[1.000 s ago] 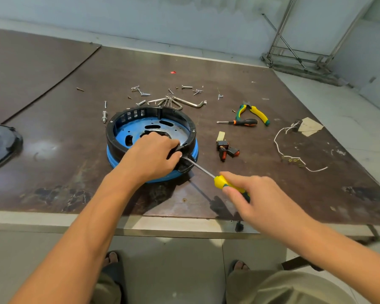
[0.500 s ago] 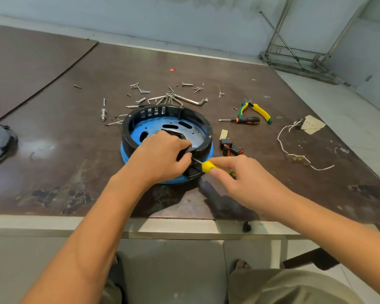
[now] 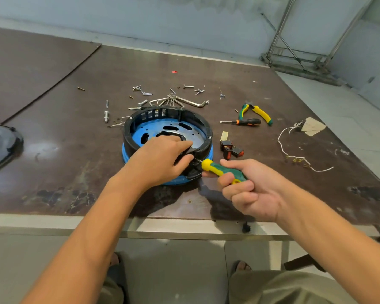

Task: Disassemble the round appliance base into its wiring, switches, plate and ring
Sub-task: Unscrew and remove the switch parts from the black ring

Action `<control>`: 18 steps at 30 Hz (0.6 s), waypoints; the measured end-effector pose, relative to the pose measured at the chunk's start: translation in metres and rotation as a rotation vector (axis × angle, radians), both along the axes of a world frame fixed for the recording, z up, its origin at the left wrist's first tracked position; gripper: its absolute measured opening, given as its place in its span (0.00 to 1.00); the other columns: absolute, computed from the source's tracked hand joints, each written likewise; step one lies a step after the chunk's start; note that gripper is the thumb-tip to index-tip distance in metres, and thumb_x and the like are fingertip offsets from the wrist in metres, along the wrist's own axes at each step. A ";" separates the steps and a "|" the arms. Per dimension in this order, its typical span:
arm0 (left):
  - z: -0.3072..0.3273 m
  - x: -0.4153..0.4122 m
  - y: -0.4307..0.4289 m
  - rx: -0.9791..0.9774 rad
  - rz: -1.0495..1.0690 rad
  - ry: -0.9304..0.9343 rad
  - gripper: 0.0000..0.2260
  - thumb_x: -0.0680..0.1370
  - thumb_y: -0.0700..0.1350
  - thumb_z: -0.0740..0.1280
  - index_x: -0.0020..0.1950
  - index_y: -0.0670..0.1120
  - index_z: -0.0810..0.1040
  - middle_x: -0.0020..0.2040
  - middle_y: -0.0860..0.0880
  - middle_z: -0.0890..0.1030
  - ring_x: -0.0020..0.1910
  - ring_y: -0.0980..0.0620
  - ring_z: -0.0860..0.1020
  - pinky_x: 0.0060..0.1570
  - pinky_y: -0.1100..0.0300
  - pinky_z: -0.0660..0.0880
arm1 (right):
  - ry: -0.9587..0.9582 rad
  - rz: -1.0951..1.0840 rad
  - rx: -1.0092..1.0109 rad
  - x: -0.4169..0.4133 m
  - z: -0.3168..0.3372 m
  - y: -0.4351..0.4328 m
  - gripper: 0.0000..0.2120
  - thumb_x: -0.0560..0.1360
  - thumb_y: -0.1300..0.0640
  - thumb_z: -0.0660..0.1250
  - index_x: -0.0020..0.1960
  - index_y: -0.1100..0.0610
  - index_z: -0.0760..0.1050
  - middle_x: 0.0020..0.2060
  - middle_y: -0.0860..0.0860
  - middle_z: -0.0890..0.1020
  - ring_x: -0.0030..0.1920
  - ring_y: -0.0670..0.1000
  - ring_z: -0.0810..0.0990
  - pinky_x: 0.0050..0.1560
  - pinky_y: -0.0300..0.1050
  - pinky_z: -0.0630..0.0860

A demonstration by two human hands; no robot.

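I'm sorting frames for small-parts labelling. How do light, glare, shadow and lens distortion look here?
Head view: soft, even light, with a pale glare patch on the table left of the round base. Head view: the right hand and screwdriver throw a dark shadow onto the table beneath. Head view: wide-angle stretch makes the metal rack lean; loose screws look sharp.
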State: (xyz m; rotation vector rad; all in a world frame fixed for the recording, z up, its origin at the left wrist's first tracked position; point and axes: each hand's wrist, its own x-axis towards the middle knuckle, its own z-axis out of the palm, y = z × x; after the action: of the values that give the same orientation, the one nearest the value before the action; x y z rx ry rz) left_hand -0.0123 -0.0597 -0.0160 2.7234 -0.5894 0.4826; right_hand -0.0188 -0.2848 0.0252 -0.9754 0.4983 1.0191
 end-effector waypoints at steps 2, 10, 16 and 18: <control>0.001 -0.002 -0.001 0.008 0.001 0.005 0.18 0.82 0.54 0.61 0.64 0.45 0.79 0.42 0.49 0.79 0.39 0.51 0.76 0.40 0.50 0.77 | 0.057 -0.024 0.070 0.007 0.008 0.000 0.14 0.82 0.54 0.61 0.60 0.64 0.73 0.27 0.49 0.70 0.15 0.43 0.65 0.12 0.33 0.56; 0.002 -0.004 -0.002 0.044 0.018 -0.006 0.17 0.83 0.53 0.60 0.63 0.45 0.79 0.41 0.49 0.79 0.40 0.48 0.76 0.41 0.48 0.75 | -1.219 0.450 -0.883 -0.014 -0.024 0.016 0.07 0.82 0.48 0.66 0.55 0.49 0.80 0.32 0.43 0.81 0.27 0.41 0.77 0.29 0.36 0.73; -0.004 0.000 0.000 0.031 0.003 0.009 0.18 0.83 0.54 0.57 0.63 0.45 0.78 0.41 0.49 0.80 0.40 0.50 0.77 0.42 0.48 0.76 | -1.404 0.563 -1.111 0.002 -0.012 0.036 0.12 0.82 0.45 0.65 0.56 0.50 0.83 0.37 0.47 0.83 0.38 0.46 0.81 0.39 0.46 0.76; -0.005 0.001 0.001 0.036 0.011 0.029 0.22 0.83 0.57 0.52 0.64 0.45 0.77 0.45 0.49 0.81 0.42 0.49 0.78 0.45 0.47 0.77 | -1.393 0.648 -1.134 0.006 -0.004 0.038 0.14 0.83 0.45 0.64 0.53 0.52 0.83 0.33 0.49 0.81 0.31 0.46 0.76 0.31 0.43 0.69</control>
State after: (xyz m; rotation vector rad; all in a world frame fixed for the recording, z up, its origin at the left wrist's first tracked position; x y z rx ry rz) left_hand -0.0114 -0.0587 -0.0210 2.7644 -0.5820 0.4381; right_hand -0.0125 -0.2467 0.0208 -2.6346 -0.5656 0.2688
